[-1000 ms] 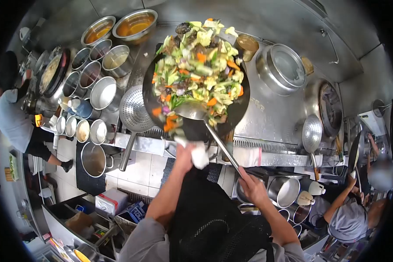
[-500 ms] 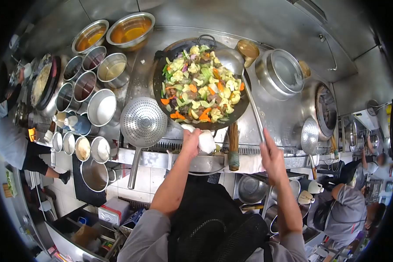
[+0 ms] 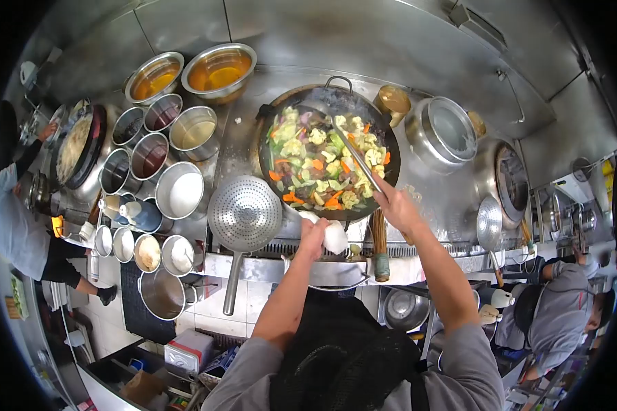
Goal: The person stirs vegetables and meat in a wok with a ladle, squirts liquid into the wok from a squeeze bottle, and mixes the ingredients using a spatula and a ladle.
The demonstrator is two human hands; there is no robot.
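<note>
Ladle (image 3: 353,152) shifted inward — right fingers (image 3: 385,194) closed round it.

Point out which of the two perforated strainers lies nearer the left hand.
The strainer immediately left of the wok, close to the left hand. The other strainer lies well to the right, beyond the right hand.

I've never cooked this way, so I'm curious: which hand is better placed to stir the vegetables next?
Probably the right hand: it holds a long metal handle reaching into the vegetables. The left hand holds a white cloth at the near side of the wok, so looks less free.
</note>
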